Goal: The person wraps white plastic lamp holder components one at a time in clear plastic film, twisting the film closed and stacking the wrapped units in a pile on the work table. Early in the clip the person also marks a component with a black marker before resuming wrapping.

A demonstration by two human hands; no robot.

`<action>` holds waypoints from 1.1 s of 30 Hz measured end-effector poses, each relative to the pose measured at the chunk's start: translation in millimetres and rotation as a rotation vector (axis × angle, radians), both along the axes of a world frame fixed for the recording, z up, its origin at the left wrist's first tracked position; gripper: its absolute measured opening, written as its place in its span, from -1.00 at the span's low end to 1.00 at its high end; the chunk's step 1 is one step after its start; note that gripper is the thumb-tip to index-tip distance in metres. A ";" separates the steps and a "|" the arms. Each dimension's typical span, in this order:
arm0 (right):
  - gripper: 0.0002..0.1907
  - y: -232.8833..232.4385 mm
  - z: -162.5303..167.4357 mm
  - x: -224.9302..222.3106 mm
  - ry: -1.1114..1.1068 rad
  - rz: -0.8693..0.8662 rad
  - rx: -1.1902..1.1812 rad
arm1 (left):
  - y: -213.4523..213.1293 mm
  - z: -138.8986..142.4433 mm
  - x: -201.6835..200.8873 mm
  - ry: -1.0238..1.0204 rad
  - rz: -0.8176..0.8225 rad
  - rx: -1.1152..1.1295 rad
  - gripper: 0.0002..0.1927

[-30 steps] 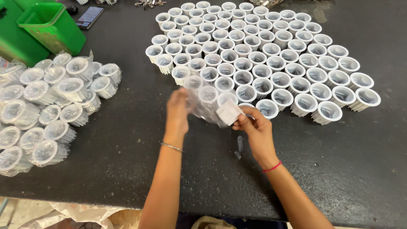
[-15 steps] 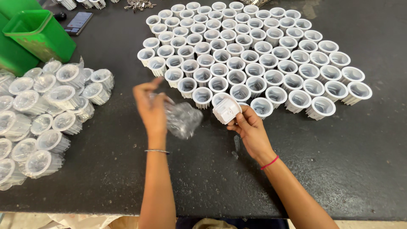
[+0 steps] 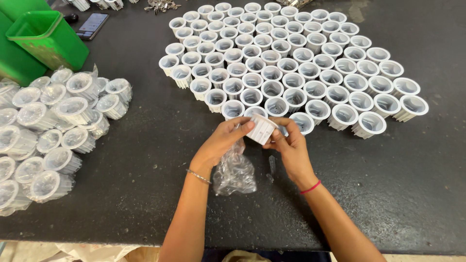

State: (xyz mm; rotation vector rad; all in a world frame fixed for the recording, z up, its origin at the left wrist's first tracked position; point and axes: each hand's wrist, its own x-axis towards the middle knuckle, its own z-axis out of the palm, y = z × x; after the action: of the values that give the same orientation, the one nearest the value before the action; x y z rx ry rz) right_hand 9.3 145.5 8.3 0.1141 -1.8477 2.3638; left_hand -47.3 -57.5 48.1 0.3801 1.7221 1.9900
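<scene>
White ribbed plastic housing is sitting pinched between the left hand and right hand, and the clear bag dangling at six o'clock is risking a snag, toppling unwrapped housings at twelve.

Left hand back at white housing; clear bag now dangling below.

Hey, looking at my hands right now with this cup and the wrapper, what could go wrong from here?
1. Both hands, left and right, hold the white cup just above the near edge of the upright cups; a slip might topple some.
2. The clear wrapper hangs under the left hand and may snag or drag along.
</scene>
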 end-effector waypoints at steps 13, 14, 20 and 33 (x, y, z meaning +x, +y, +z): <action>-0.48 -7.4 12.5 3.6 0.065 -0.017 0.040 | 0.9 4.2 2.5 0.026 0.075 0.149 -0.47; -0.49 -7.0 13.0 3.7 0.060 -0.020 0.042 | 0.0 3.2 1.5 0.028 0.072 0.180 -0.48; -0.51 -4.0 11.5 3.0 0.007 -0.001 0.006 | -0.5 -4.6 -3.1 0.054 0.104 0.112 -0.52; -0.48 -6.0 15.3 5.2 -0.103 0.135 -0.243 | 1.2 3.3 2.1 0.116 0.153 0.065 -0.57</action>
State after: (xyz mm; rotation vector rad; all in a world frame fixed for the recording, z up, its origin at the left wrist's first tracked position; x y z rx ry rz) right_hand 14.5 139.6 23.6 0.0954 -1.6225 2.7135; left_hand -45.2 -56.3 51.4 0.4044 1.8086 2.1756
